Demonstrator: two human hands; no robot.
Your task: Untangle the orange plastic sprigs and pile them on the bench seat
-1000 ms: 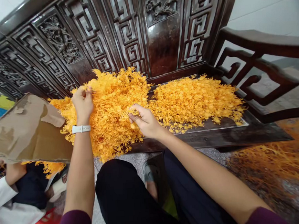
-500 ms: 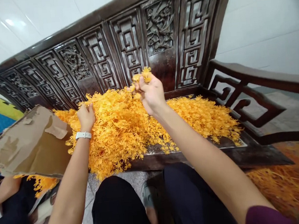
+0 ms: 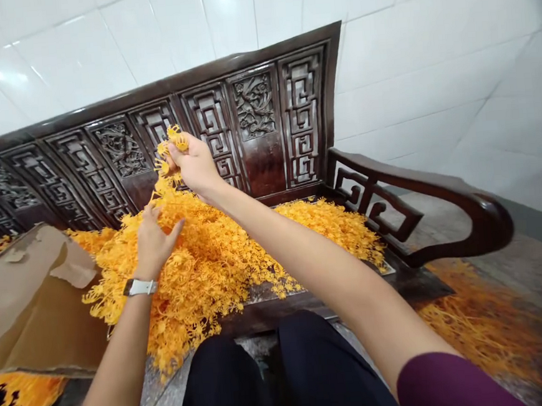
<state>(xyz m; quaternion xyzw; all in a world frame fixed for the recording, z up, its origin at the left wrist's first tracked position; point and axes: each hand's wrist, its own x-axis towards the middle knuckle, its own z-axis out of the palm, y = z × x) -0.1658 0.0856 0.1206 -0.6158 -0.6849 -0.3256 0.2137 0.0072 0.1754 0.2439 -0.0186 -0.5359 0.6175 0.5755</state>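
A big heap of yellow-orange plastic flower pieces [image 3: 202,283] covers much of the dark wooden bench seat. My right hand [image 3: 195,162] is raised above the heap, its fingers closed on a small bunch of yellow plastic flowers [image 3: 175,138]. Strands hang from that bunch down toward the pile. Over the left part of the heap is my left hand [image 3: 154,240], thumb and fingers apart, with a white-strapped watch [image 3: 140,287] on the wrist. Its fingertips are close to the hanging strands; whether they touch is unclear.
A torn cardboard piece [image 3: 35,303] stands at the left against the heap. Behind rises the carved bench back [image 3: 262,160], with a curved armrest [image 3: 438,183] at the right. More orange plastic pieces [image 3: 487,323] lie on the floor at right. My knees are below the seat edge.
My right hand has lifted its bunch higher above the heap and toward the left. My left hand has come off the pile's surface and its fingers have spread. The camera view has shifted right.
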